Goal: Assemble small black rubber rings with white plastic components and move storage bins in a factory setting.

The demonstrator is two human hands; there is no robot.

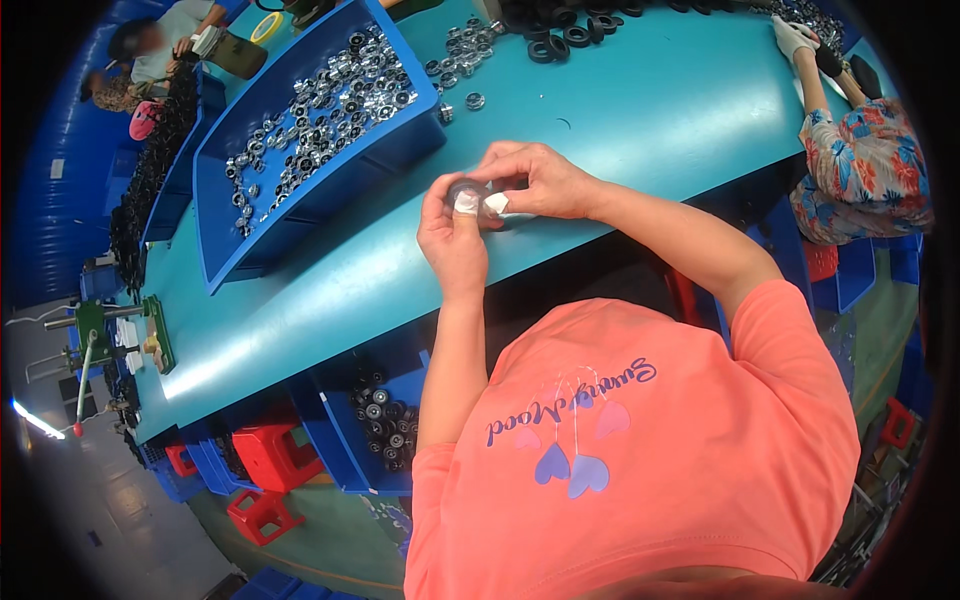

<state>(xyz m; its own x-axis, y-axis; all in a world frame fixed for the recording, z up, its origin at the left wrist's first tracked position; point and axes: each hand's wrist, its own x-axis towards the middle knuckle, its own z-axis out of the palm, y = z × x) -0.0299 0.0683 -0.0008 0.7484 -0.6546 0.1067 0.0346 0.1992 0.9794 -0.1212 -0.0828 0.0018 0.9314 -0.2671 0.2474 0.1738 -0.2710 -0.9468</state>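
Pinching a small dark round ring-shaped part [466, 187] between both hands, above the near edge of the teal work table [640, 110]. Left hand [452, 232] has fingers curled closed on the part from below, thumb tip wrapped in white tape. Right hand [533, 180] comes in from the right, fingers bent and closed on the same part from above; one fingertip also taped white. Hands touch each other at the part. Part is mostly hidden by the fingers, so its detail is unclear.

Just left of the hands: large blue plastic bin [300, 200] on the table, holding a scatter of shiny metal ring parts [320, 110]. More of them lie loose on the table past the bin's far corner. Pile of black rubber rings [565, 30] at the far table edge. Below the table edge, another blue bin with dark round parts [385, 420], red plastic stools [270, 455] beside it. Another person's gloved hand [795, 38] works at the far right.
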